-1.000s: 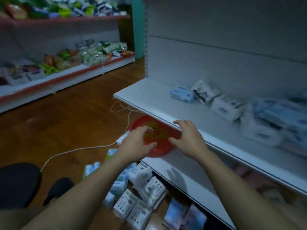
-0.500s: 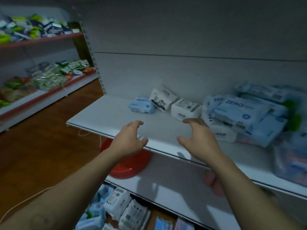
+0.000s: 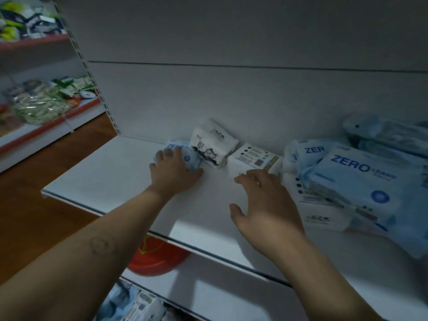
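the small blue pack (image 3: 188, 156), soft plastic with "zero" in dark blue letters and a round emblem, lies flat at the back of the white shelf (image 3: 111, 172), with the left hand (image 3: 172, 174) wrapped over its near end. to its right, beyond a tilted white pack (image 3: 213, 144), the white boxy pack (image 3: 251, 158) lies flat, its printed label up, and the right hand (image 3: 266, 205) has spread fingertips at its front edge.
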Demonstrator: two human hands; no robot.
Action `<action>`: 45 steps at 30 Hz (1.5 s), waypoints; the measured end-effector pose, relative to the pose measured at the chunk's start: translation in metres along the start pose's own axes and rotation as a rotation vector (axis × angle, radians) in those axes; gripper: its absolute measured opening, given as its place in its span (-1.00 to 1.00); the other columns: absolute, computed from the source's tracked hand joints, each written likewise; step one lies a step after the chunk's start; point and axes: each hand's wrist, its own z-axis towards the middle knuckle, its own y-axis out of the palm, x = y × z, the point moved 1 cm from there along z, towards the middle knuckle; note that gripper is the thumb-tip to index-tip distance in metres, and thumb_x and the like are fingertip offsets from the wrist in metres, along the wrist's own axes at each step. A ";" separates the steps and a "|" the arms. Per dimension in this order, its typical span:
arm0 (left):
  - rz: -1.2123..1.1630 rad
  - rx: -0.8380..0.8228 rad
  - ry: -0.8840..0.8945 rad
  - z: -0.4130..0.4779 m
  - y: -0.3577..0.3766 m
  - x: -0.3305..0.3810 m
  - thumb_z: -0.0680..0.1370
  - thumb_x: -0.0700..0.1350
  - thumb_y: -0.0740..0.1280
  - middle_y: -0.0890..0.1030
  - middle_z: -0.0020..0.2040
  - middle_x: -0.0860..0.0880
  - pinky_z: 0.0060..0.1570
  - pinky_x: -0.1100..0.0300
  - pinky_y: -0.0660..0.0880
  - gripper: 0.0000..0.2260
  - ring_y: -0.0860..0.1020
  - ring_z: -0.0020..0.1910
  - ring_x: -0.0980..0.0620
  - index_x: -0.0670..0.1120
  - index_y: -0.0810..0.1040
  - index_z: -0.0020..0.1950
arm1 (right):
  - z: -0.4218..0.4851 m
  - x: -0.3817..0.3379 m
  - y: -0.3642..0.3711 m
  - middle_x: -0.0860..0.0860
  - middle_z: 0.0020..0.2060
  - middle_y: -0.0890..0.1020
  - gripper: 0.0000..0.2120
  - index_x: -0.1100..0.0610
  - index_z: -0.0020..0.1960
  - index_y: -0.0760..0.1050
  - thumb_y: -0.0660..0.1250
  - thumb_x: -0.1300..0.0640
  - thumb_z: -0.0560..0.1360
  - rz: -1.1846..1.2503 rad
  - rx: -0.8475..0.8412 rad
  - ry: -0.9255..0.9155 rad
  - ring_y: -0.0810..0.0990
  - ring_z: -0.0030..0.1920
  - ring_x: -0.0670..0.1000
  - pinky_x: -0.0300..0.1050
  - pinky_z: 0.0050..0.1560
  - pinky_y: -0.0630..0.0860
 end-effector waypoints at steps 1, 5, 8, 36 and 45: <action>0.007 -0.011 -0.022 0.010 0.001 0.001 0.39 0.34 0.35 0.30 0.43 -0.16 0.32 -0.18 0.23 -0.26 0.21 0.43 -0.21 -0.04 0.27 0.42 | 0.002 0.003 -0.001 -0.08 0.42 0.20 -0.50 -0.05 0.44 0.24 0.23 -0.06 0.54 0.002 -0.001 0.008 0.16 0.42 -0.01 -0.11 0.38 0.19; -0.035 -0.117 -0.098 0.037 0.005 0.001 0.37 0.40 0.32 0.26 0.46 -0.14 0.30 -0.21 0.25 -0.27 0.21 0.42 -0.25 0.08 0.24 0.42 | 0.008 0.013 -0.004 -0.08 0.42 0.22 -0.54 -0.04 0.42 0.26 0.22 -0.04 0.54 0.002 0.039 0.020 0.17 0.41 -0.03 -0.14 0.33 0.19; 0.028 -0.132 -0.120 0.036 0.007 0.003 0.39 0.33 0.34 0.32 0.35 -0.18 0.20 -0.13 0.32 -0.35 0.29 0.32 -0.27 0.11 0.22 0.36 | 0.009 0.014 -0.002 -0.07 0.44 0.21 -0.54 -0.02 0.43 0.25 0.22 -0.03 0.55 -0.005 0.016 0.024 0.16 0.42 -0.02 -0.14 0.36 0.15; 0.060 -0.374 0.109 -0.146 -0.034 0.021 0.23 0.49 0.37 0.52 0.20 -0.11 0.13 0.02 0.47 -0.09 0.52 0.16 -0.15 0.00 0.24 0.40 | -0.055 0.083 -0.082 0.24 0.46 0.25 -0.08 0.12 0.56 -0.07 0.37 -0.18 0.44 -0.045 0.356 0.625 0.29 0.40 0.24 0.09 0.36 0.22; -0.115 -0.357 -0.007 -0.156 -0.044 0.016 0.16 0.46 0.45 0.56 0.00 -0.01 -0.09 0.11 0.49 -0.24 0.54 -0.07 -0.02 -0.04 0.36 0.09 | -0.046 0.068 -0.067 0.10 0.45 0.32 0.05 -0.07 0.56 -0.25 0.48 0.00 0.40 0.250 0.257 0.544 0.41 0.35 0.17 0.03 0.26 0.39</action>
